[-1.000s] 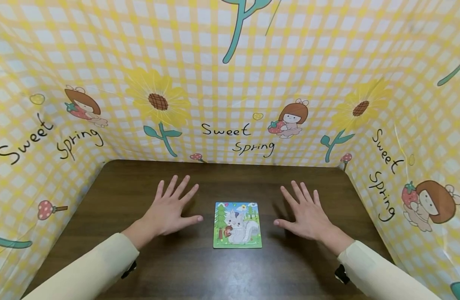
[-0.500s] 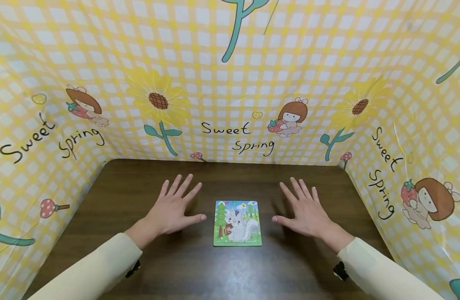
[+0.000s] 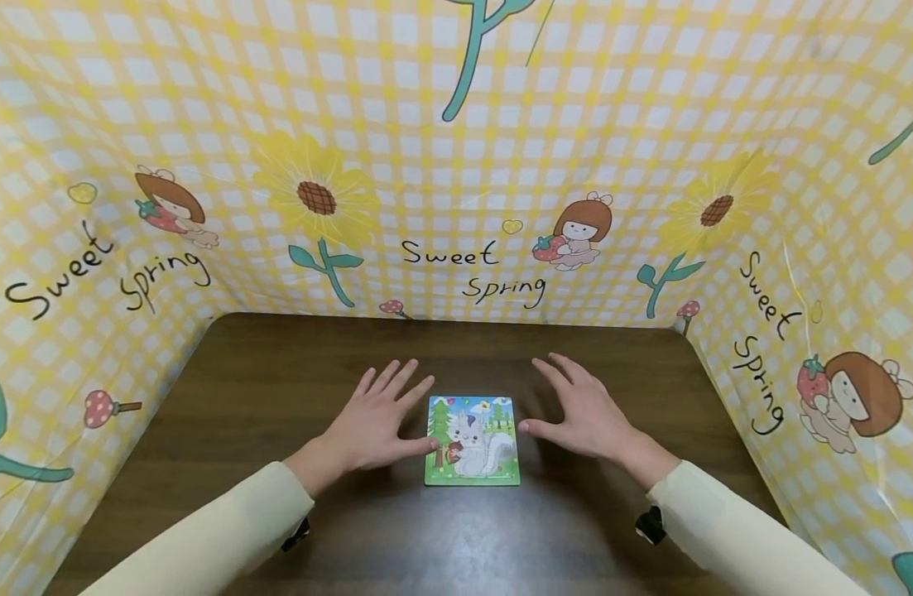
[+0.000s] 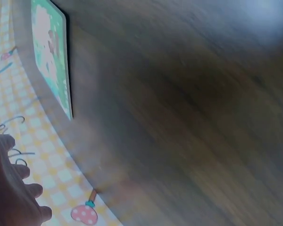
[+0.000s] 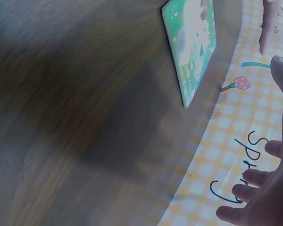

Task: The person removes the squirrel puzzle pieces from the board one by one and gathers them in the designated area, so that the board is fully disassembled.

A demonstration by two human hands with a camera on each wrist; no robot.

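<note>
A square jigsaw puzzle (image 3: pixel 478 447) with a white squirrel and green trees lies flat on the brown table (image 3: pixel 471 538). It also shows in the left wrist view as a puzzle (image 4: pixel 52 52) at the upper left, and in the right wrist view as a puzzle (image 5: pixel 191 42) near the top. My left hand (image 3: pixel 370 426) hovers left of it, fingers spread, its thumb tip overlapping the puzzle's left edge in the head view. On the other side my right hand (image 3: pixel 586 414) hangs above the table, fingers spread, thumb just short of the right edge. Neither hand holds anything.
A yellow checked cloth (image 3: pixel 456 182) with flowers and cartoon figures stands as a wall behind the table and along both sides. A small black device (image 3: pixel 650 526) is at the right cuff, and another black device (image 3: pixel 295 534) at the left cuff.
Both hands have moved inward toward the puzzle, the left one to the right and the right one to the left. The puzzle stays in place on the table.
</note>
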